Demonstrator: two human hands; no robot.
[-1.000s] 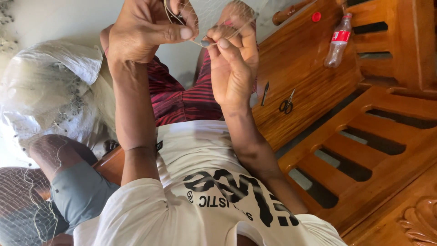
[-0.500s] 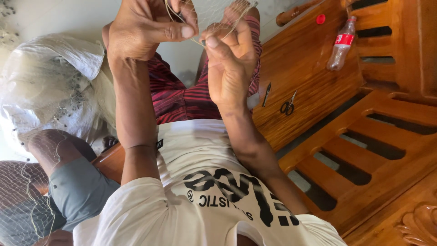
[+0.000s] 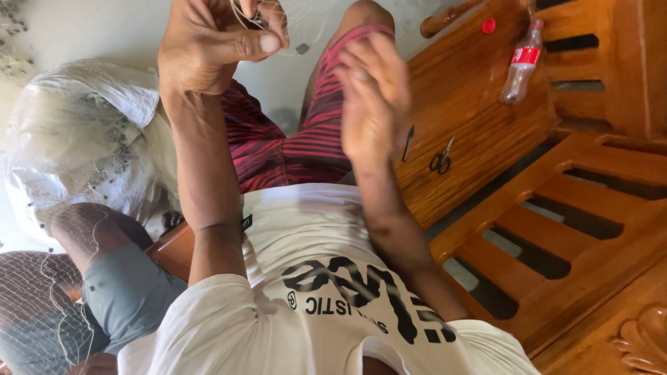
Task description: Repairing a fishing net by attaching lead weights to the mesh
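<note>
- As I sit on the wooden bench (image 3: 479, 104), both my hands are raised over my lap, above my red striped shorts (image 3: 306, 139).
- My left hand (image 3: 215, 48) is clenched on the net (image 3: 281, 17): thumb pressed flat against the forefinger, with the fine pale mesh pinched between them at the top edge of the view.
- A small dark weight (image 3: 302, 48) hangs on the mesh just beside my left thumb tip.
- My right hand (image 3: 372, 104) is up near the left, a little lower and apart from it. It is blurred; the fingers look loosely spread, and I cannot tell whether a strand runs through them.
- The net goes up out of view from my left fingers, so I see only a small part of it there.
- To my left lies a white sack (image 3: 83, 132) heaped with more mesh and dark weights.
- Below the sack is another person's knee (image 3: 83, 229) in grey shorts (image 3: 125, 292), with mesh draped over that leg.
- On the bench seat to my right lie scissors (image 3: 440, 158) and, just beside them, a thin dark tool (image 3: 408, 142).
- Farther along the seat lies a clear bottle (image 3: 521, 62) with a red label, and near it a red cap (image 3: 488, 26), apart from the bottle.
</note>
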